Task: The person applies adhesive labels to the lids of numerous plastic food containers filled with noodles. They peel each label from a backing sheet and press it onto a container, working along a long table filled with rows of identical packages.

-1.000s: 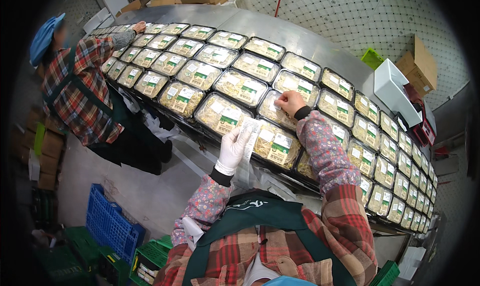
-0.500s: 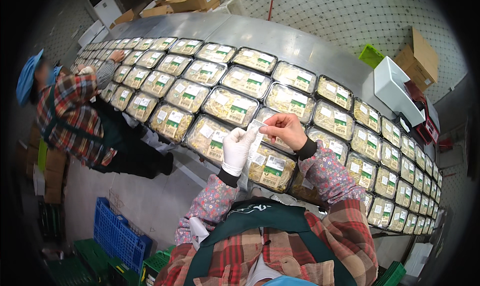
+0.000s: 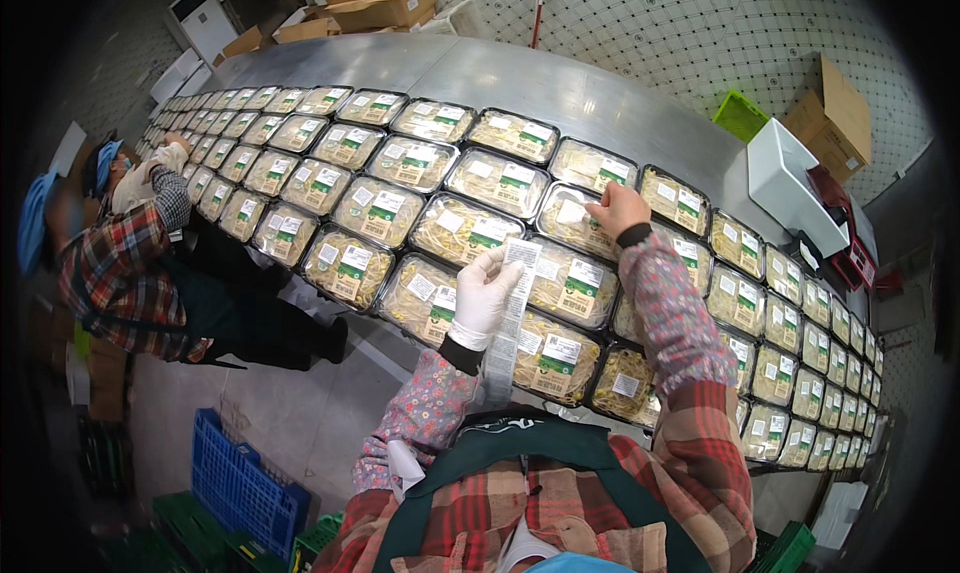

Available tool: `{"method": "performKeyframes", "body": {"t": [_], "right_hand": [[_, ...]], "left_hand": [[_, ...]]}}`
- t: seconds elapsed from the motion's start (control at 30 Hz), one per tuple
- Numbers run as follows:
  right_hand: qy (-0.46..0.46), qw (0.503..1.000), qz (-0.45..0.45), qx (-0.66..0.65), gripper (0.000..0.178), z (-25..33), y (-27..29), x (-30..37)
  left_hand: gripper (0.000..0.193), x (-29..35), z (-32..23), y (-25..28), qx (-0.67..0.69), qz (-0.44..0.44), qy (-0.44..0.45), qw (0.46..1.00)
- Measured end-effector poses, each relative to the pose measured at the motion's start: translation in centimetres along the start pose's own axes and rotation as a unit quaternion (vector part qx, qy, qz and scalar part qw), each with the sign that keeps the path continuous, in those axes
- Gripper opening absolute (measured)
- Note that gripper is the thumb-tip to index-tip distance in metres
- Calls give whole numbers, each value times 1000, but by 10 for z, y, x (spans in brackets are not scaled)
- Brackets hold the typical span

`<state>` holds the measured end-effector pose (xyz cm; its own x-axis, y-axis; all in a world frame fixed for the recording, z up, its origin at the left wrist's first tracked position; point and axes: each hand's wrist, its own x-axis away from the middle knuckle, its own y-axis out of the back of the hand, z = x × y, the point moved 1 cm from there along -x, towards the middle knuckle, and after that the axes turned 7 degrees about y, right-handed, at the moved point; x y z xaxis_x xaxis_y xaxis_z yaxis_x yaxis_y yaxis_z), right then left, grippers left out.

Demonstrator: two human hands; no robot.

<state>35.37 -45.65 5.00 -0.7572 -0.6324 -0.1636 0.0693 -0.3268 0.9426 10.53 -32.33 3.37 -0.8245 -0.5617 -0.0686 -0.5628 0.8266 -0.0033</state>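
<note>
My left hand (image 3: 482,298), in a white glove, is closed on a long strip of printed white labels (image 3: 511,318) that hangs down toward my apron. My bare right hand (image 3: 622,213) reaches forward over a black tray of bean sprouts (image 3: 560,229) under clear film. Its fingers are curled and pressed together; whatever they pinch is hidden. Beside the thumb, a white label (image 3: 571,213) shows on that tray's film. Just right of the strip sits another sprout tray (image 3: 583,283) with a white, green and brown label.
Rows of similar trays cover much of the metal table (image 3: 560,83). Two people in blue caps, one in a plaid shirt (image 3: 125,258), reach over its left end. A white bin (image 3: 785,178), green crate (image 3: 741,116) and carton (image 3: 838,118) stand far right. A blue pallet (image 3: 240,483) is lower left.
My right hand has left the label strip and moved forward and right over a tray. The left hand keeps the strip, now lower. At left, a second person has come into view.
</note>
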Motion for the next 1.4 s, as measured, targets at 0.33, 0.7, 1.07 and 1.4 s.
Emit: {"method": "performKeyframes", "body": {"t": [0.33,0.7,1.07,1.4], "right_hand": [[13,731,147,-667,10,66,12,40],[63,733,195,-649,18,84,-14,34],[3,966,-49,-255,30,-59,-46,-131],[-56,984,11,171,42,-18,-6,-110]], "left_hand": [[12,-15,26,-11,-20,-43,-13,999],[12,-28,7,-3,-21,-52,-13,998],[18,-24,55,11,-219,-149,-156,952],[16,34,25,109,176,-177,15,968]]}}
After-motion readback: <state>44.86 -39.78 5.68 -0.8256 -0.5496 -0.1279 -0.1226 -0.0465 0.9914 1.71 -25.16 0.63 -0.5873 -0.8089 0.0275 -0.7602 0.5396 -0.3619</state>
